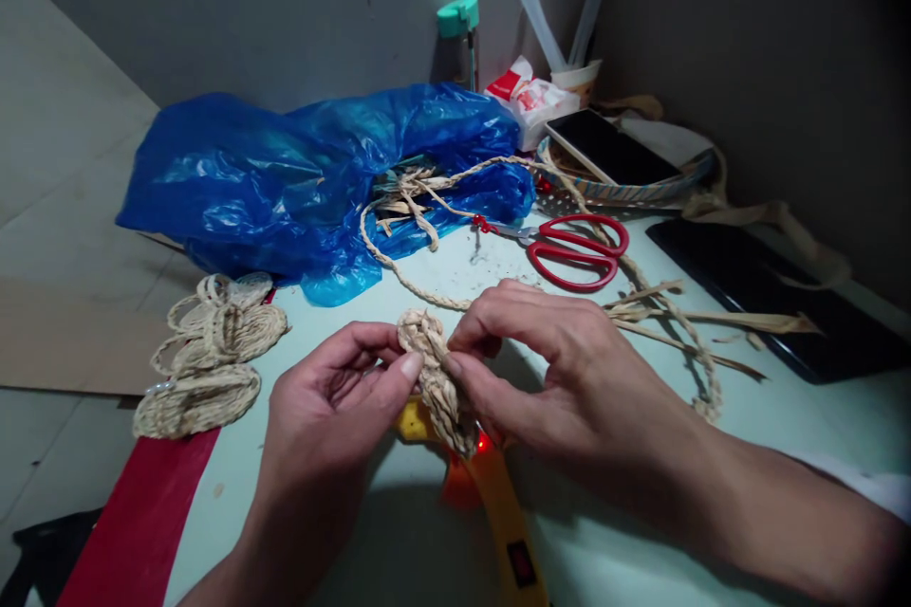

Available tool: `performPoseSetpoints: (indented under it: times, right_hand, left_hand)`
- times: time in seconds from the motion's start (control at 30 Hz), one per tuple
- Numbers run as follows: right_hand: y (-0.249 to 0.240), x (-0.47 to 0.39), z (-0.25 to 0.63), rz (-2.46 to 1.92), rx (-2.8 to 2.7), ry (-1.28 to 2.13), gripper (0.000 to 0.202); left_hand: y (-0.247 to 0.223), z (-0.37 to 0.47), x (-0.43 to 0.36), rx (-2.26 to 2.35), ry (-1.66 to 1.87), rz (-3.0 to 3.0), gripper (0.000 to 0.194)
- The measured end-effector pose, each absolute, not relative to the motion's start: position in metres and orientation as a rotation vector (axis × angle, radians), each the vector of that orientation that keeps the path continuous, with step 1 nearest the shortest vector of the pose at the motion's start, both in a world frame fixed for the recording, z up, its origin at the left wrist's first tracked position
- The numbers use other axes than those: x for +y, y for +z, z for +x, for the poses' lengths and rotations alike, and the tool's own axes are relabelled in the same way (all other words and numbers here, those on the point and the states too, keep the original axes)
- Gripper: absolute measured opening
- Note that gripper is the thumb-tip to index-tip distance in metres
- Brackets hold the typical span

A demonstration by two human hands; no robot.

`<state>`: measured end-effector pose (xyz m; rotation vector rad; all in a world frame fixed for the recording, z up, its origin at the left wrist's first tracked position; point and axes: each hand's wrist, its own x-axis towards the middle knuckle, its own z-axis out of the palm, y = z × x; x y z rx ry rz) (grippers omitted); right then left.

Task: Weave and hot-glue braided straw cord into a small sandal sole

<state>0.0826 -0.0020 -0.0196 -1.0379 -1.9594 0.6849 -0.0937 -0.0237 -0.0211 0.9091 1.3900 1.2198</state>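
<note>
Between my two hands is a small folded piece of braided straw (437, 379), tilted above the table. My left hand (342, 398) grips its left edge, thumb pressed on the front. From the other side, my right hand (548, 370) pinches its right edge between thumb and fingers. A long straw braid (405, 280) loops across the table behind my hands toward the right; whether it joins the held piece is hidden. Below the held piece is a yellow and orange device (498, 503) with a lit red light.
Several small woven straw slippers (213, 332) lie at the left. Red-handled scissors (576, 251) rest behind my right hand. A blue plastic bag (285, 180) with straw strands fills the back. A phone (604, 147) lies on a basket, and a black tablet-like slab (783, 303) is at right.
</note>
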Motion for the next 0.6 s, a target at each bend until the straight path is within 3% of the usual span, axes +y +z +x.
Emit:
performPoseSetpoints:
  times: [0.6]
  right_hand:
    - [-0.0260, -0.0068, 0.0855, -0.997, -2.055, 0.643, 0.019]
  left_hand:
    - [-0.0281, -0.0929, -0.0229, 1.478, 1.173, 1.098, 0.012]
